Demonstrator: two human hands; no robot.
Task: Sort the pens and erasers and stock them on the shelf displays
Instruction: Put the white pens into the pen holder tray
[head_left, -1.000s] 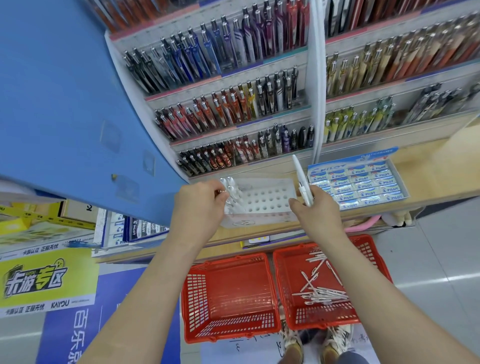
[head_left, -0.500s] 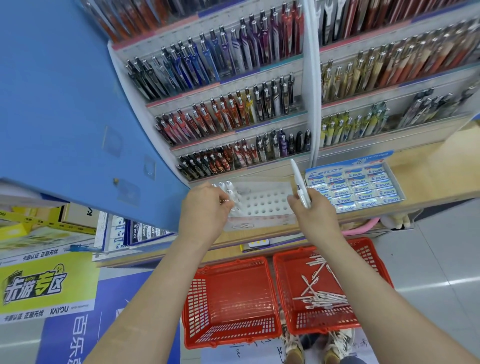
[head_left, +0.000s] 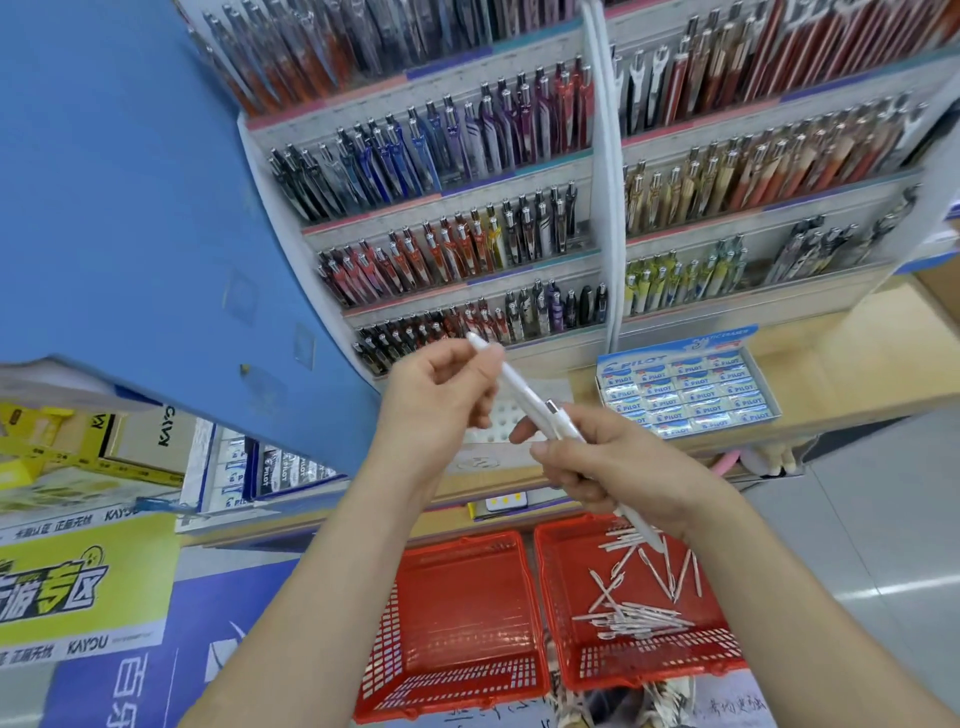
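Note:
A white pen (head_left: 519, 387) lies slanted between my two hands in front of the shelf. My left hand (head_left: 441, 405) pinches its upper end. My right hand (head_left: 618, 467) grips its lower part near the metal clip, and another white pen tip (head_left: 644, 527) sticks out below that hand. Behind my hands a white perforated pen tray (head_left: 500, 415) sits on the wooden ledge, mostly hidden. A blue box of Pilot erasers (head_left: 675, 345) stands to its right. On the floor, the right red basket (head_left: 649, 662) holds several white pens (head_left: 634, 613).
The left red basket (head_left: 457, 680) on the floor holds nothing. Tiered racks of coloured pens (head_left: 467, 244) fill the wall above the ledge. A blue panel (head_left: 130, 208) juts out at the left, with boxed stock (head_left: 270, 473) under it.
My left hand left the perforated tray and took the top of the white pen. My right hand tipped the pen from upright toward the left and dropped a little.

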